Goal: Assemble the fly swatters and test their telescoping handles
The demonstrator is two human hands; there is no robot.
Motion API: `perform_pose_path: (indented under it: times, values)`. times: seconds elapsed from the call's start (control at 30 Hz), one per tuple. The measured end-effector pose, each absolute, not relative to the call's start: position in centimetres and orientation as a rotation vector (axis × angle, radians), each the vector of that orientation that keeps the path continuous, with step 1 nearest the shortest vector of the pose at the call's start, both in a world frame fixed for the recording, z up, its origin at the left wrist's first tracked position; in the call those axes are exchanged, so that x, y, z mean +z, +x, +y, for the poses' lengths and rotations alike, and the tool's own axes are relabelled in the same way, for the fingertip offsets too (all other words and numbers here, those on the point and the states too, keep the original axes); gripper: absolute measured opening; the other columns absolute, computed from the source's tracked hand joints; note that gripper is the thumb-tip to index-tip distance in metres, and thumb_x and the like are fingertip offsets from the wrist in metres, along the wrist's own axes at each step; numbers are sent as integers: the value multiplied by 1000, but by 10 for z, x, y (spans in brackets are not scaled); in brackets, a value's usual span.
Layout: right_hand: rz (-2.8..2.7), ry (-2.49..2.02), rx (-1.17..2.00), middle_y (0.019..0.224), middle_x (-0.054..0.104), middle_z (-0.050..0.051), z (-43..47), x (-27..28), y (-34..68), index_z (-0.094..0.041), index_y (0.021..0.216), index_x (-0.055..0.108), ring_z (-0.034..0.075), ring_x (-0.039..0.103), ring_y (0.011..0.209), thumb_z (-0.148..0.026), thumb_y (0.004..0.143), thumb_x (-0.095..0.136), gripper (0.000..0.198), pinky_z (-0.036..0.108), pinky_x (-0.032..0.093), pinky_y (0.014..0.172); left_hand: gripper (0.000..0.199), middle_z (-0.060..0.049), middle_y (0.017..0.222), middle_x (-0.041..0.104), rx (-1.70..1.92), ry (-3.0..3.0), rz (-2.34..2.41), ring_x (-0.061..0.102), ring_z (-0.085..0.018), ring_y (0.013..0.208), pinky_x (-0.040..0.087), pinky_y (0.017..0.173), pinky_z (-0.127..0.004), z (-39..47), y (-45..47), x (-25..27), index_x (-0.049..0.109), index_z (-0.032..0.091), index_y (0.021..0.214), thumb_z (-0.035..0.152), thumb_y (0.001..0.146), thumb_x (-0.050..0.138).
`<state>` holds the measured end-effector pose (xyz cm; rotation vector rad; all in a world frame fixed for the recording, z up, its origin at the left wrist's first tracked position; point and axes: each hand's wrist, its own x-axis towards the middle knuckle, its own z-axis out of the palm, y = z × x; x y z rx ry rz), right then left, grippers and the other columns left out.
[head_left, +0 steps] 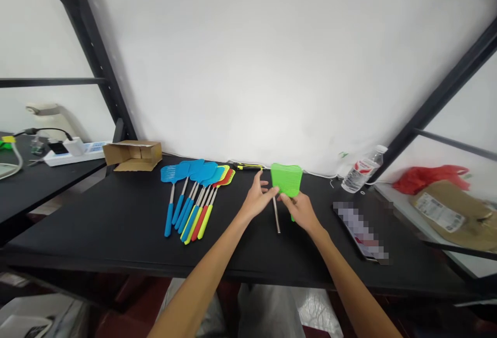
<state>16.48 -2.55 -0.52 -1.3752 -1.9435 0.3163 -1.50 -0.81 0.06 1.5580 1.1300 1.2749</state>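
A bright green fly swatter head (286, 178) stands raised in front of me, its mesh facing me. My right hand (303, 212) grips its lower edge between thumb and fingers. Below that hand a short green piece (292, 218) shows, mostly hidden. My left hand (257, 197) is at the left of the head with fingers apart, its thumb reaching to the head's lower left corner. Beneath the left thumb a thin metal rod (277, 218) slants down; whether it joins the head is hidden. Left of my hands, several blue fly swatters (169, 216) lie fanned out beside yellow and red ones (200, 222).
An open cardboard box (134, 156) sits at the back left, near a white power strip (58, 159). A yellow-black cutter (248, 166) lies by the wall. To the right are a water bottle (359, 175), a phone (359, 232) and a brown parcel (446, 214).
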Motion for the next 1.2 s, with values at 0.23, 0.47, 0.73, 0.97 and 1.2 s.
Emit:
perform_pose_path:
  times: [0.23, 0.47, 0.73, 0.97, 1.2]
  values:
    - [-2060, -1451, 181, 89, 68, 3, -34, 1, 128, -26, 89, 74, 20, 59, 88, -50, 93, 54, 32, 29, 40, 73, 28, -10, 94, 72, 1355, 1479, 1446, 68, -22, 85, 51, 75, -31, -13, -82, -2, 65, 13, 104, 33, 85, 64]
    - [-2046, -1729, 55, 93, 62, 3, -28, -19, 138, -28, 93, 71, 19, 57, 90, -39, 91, 58, 17, 26, 37, 67, 37, -18, 116, 63, 660, 1999, 2286, 66, -28, 95, 49, 77, -35, -34, -100, 4, 65, 12, 109, 43, 89, 59]
    - [-1901, -1865, 46, 91, 62, 2, -33, -14, 146, -29, 100, 70, 17, 57, 83, -35, 93, 54, 18, 25, 34, 63, 42, -19, 105, 67, 256, 1976, 2534, 65, -36, 99, 51, 77, -42, -49, -166, 23, 67, 14, 105, 49, 91, 50]
    - [-1792, -1958, 89, 96, 65, 3, -34, -15, 167, -30, 95, 73, 18, 59, 86, -33, 92, 54, 19, 26, 33, 62, 38, -20, 105, 69, 90, 1957, 2508, 66, -35, 101, 50, 81, -42, -54, -178, 30, 69, 15, 99, 44, 92, 46]
    - [-1652, -1805, 39, 102, 66, 9, -41, -8, 168, -25, 96, 74, 25, 59, 95, -35, 91, 53, 24, 32, 42, 73, 42, -17, 96, 70, 228, 2020, 2451, 68, -33, 92, 49, 76, -39, -66, -176, 49, 62, 17, 108, 40, 99, 29]
